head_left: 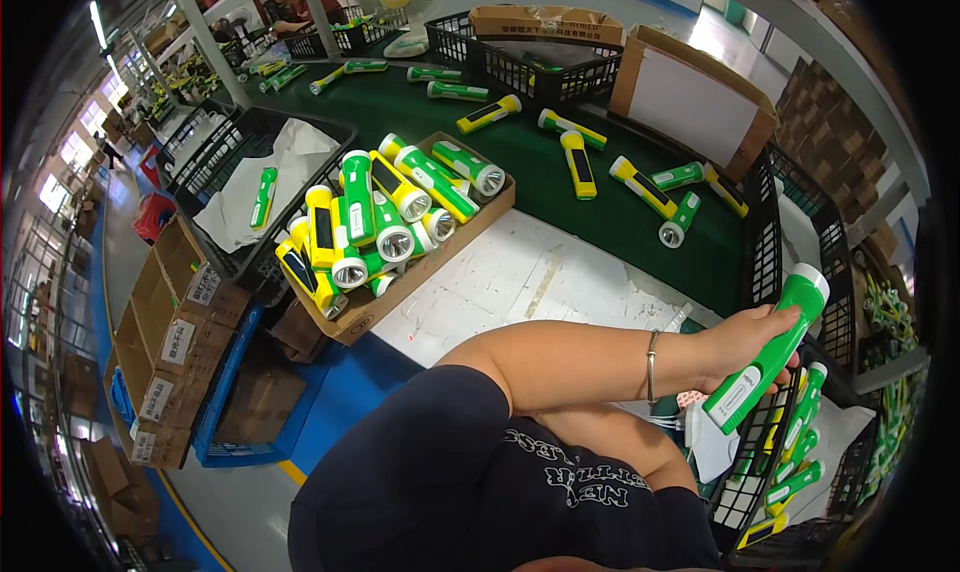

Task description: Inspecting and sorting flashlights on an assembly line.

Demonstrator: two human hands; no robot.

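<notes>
My left arm, with a thin metal bracelet (652, 367) at the wrist, reaches across to the right. My left hand (735, 347) is closed around a green flashlight (768, 350), tilted with its white head up and away. Just beneath it stands a black plastic basket (735, 497) holding several green and yellow flashlights (797, 472). Part of my right arm (610, 440) shows below the left forearm, but the right hand is hidden. To the left, an open cardboard box (485, 217) is piled with green and yellow flashlights (372, 207).
Loose flashlights (578, 164) lie on the green conveyor belt (400, 112) beyond the white tabletop (500, 282). A black crate (330, 132) stands left, above stacked cardboard bins (165, 357) and a blue crate (205, 442). A metal post (205, 37) rises farther back. Another person (300, 7) sits far off.
</notes>
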